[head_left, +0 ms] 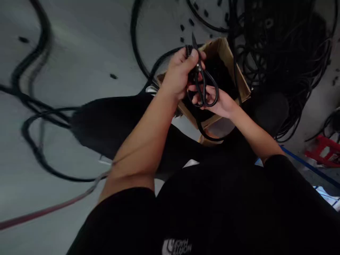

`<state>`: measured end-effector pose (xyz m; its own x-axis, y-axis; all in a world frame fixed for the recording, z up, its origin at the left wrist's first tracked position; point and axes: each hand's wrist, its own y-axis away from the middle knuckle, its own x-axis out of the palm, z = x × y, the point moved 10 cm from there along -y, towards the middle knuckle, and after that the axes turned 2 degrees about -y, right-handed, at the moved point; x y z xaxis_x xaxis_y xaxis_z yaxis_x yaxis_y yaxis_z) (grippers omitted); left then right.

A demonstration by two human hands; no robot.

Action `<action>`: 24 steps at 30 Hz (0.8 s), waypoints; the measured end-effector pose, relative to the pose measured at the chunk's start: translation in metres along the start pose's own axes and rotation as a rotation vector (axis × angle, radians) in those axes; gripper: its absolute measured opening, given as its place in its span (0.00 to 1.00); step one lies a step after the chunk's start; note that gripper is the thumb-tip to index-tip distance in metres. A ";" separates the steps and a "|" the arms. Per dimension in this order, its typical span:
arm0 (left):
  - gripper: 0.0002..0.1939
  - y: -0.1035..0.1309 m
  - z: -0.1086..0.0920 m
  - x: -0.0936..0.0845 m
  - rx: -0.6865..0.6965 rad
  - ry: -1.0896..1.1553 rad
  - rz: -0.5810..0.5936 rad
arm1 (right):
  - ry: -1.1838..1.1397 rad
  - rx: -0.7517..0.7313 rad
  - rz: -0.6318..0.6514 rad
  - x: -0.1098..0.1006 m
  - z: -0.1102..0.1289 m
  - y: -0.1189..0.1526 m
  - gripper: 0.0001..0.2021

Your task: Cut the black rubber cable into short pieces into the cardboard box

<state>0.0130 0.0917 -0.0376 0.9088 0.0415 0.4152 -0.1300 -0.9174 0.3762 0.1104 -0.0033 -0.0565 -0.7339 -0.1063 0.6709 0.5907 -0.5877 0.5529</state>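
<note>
My left hand point(180, 69) is closed, its thumb pressed on black-handled scissors point(199, 67) near their pivot. The blades point up and away from me, looking nearly closed. A small black ribbed piece point(188, 50) sticks out beside that thumb, in the same grip. My right hand point(216, 101) is palm up with its fingers curled around the looped handles, which partly hide them. Both hands are above an open cardboard box point(240, 79) with dark contents too dim to make out. A black cable point(236, 49) runs down across the box.
Coiled black cables point(255, 63) are heaped to the right of the box. Another thick cable point(20, 72) loops over the grey floor at left. Small black pieces point(191, 22) are scattered beyond the box. A red plastic object point(325, 150) lies at far right.
</note>
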 end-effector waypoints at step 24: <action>0.19 0.012 0.034 -0.011 0.183 -1.186 0.346 | 1.102 -0.436 -0.384 -0.058 0.042 0.015 0.20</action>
<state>0.0150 0.0663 -0.0659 0.6470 -0.5077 -0.5689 -0.4631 -0.8544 0.2358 0.1758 0.0279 -0.0659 -0.8489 -0.3608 -0.3862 0.2698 -0.9242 0.2704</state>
